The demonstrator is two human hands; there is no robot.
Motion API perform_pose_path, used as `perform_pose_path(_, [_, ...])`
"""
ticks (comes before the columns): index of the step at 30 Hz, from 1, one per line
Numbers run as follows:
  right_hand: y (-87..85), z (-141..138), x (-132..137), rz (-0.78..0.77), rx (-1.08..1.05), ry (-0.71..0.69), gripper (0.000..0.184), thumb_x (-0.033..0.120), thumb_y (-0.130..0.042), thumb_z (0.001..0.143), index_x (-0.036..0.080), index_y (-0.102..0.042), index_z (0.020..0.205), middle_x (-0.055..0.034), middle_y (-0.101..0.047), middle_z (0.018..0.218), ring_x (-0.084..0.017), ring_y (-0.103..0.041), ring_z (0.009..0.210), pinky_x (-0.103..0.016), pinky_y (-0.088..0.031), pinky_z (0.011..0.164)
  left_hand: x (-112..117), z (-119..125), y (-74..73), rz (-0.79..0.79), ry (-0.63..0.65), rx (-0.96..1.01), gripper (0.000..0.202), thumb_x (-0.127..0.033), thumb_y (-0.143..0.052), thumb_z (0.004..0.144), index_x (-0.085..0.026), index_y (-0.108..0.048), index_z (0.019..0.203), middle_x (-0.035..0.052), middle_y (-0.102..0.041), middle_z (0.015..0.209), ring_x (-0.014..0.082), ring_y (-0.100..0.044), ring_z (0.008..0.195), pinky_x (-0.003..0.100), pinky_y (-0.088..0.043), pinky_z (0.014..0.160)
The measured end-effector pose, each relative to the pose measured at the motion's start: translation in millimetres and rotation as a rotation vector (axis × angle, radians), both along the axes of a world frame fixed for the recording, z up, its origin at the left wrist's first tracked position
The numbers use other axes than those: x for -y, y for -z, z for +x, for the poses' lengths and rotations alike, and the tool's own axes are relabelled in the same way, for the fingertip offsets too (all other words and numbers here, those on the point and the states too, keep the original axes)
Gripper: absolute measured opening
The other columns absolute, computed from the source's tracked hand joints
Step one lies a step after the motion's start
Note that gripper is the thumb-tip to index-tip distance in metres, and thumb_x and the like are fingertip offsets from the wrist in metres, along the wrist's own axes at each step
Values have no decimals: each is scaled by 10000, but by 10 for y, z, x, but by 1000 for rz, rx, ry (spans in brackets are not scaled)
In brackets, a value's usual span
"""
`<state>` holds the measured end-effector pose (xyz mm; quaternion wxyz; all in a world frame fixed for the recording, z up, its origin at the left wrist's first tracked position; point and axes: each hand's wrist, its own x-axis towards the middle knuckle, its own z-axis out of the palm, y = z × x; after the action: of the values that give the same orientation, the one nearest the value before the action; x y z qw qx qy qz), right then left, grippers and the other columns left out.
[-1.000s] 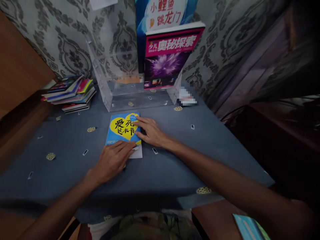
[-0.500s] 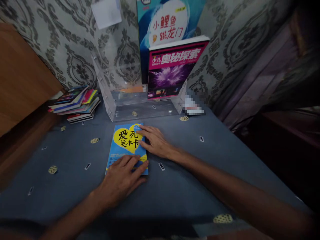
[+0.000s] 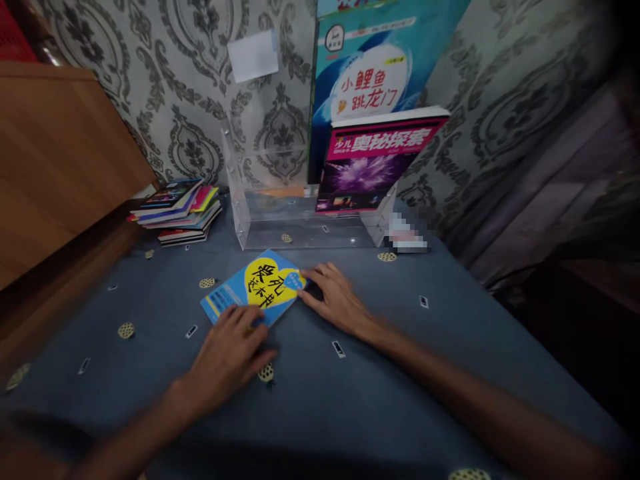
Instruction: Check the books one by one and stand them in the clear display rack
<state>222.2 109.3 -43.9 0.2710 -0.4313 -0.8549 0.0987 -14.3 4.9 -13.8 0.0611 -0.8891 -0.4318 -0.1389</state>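
A blue paperback book (image 3: 235, 293) with a yellow heart on its cover lies flat and turned askew on the table. My left hand (image 3: 233, 347) rests its spread fingertips on the near edge of the cover, with the thumb off the book over the cloth. At the book's right corner, my right hand (image 3: 337, 297) touches the cover with its index finger and thumb, and a gap shows between them. Beyond the book stands a clear acrylic rack (image 3: 240, 193). A magenta book (image 3: 375, 160) leans upright in it, in front of a taller teal book (image 3: 320, 87).
A pile of books (image 3: 180, 210) sits at the back left, beside a wooden panel (image 3: 65, 160). A blurred white packet (image 3: 406, 235) lies right of the rack. Patterned wallpaper (image 3: 195, 60) with a white paper (image 3: 253, 56) rises behind the blue tablecloth (image 3: 380, 393).
The blue book has turned clockwise, so its heart now tilts to the right. Both hands have stayed on it, the right one now at its corner. The camera view has shifted left and up.
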Motion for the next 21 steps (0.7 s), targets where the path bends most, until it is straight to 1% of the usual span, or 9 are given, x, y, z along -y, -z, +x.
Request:
perform_pose_path(3, [-30,-35,178,-2,24,-17,346,313,-602,916,148,-651,1216,-112,-622,1008,-267,-545,954,-439,-492,886,-193,-220,34,10,-74,18,209,-387,-492,1004,-201,-579,1040,98,-632,1151,257,-612,1058,428,-545,896])
perform_pose_path(6, [-58,-104,292,-24,35,-47,330,294,-585,924,138,-648,1208,-117,-615,1008,-273,-540,960,-448,-508,866,-412,-384,38,-2,-47,-42,255,-360,-443,1027,-202,-559,1192,105,-630,1224,248,-616,1107,416,-538,933])
perform_pose_path(9, [-70,-164,356,-28,27,-76,325,282,-569,933,136,-645,1213,-120,-616,1015,-275,-539,971,-466,-514,890,-593,-513,37,-10,-11,-106,322,-306,-391,1045,-226,-513,1333,108,-596,1342,236,-599,1198,434,-497,1022])
perform_pose_path(13, [-78,-212,359,-20,13,-109,359,250,-569,928,139,-620,1265,-133,-620,1081,-283,-534,1022,-479,-508,935,-732,-643,60,-20,-2,-158,381,-308,-337,1058,-229,-468,1408,123,-553,1425,249,-558,1280,489,-460,1069])
perform_pose_path(17, [-90,-219,281,-62,13,-126,347,222,-550,932,109,-632,1251,-147,-628,1069,-286,-534,1014,-478,-504,914,-758,-653,73,-11,-8,-169,379,-313,-335,1055,-219,-491,1387,132,-564,1411,265,-567,1262,508,-479,1036])
perform_pose_path(21, [-69,-181,196,-99,-62,-154,324,182,-537,929,135,-654,1227,-127,-640,1037,-267,-551,976,-470,-494,901,-786,-479,61,49,12,-142,383,-389,-434,1026,-168,-539,1321,165,-599,1338,297,-589,1206,480,-506,983])
